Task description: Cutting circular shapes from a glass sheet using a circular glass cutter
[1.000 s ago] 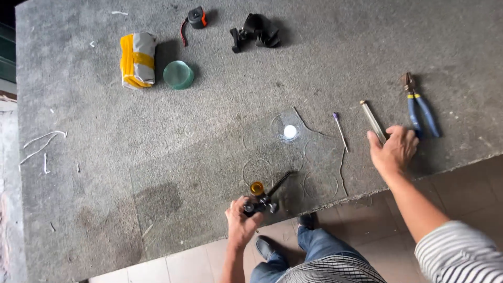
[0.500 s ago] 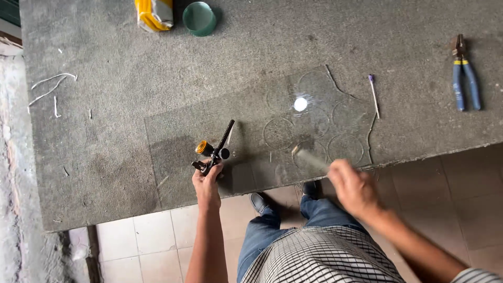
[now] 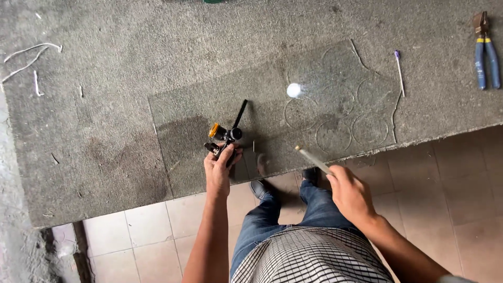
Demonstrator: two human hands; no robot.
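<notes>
A clear glass sheet (image 3: 220, 105) lies flat on the grey felt-covered table (image 3: 105, 131), with several circles scored into its right part (image 3: 335, 115). My left hand (image 3: 219, 170) grips a black circle-cutting tool (image 3: 228, 133) with an orange knob, standing on the glass near the front edge. My right hand (image 3: 350, 194) holds a thin metal rod-like tool (image 3: 313, 160) just over the table's front edge, its tip pointing at the scored circles.
Blue-handled pliers (image 3: 484, 50) lie at the far right of the table. A thin stick with a purple tip (image 3: 399, 71) rests beside the glass. White scraps (image 3: 29, 57) lie at the left. Tiled floor (image 3: 461, 183) and my legs are below the edge.
The view has closed in on the glass. My right hand brought the metal rod from the right side of the table down to the front edge; my left hand stays on the cutter.
</notes>
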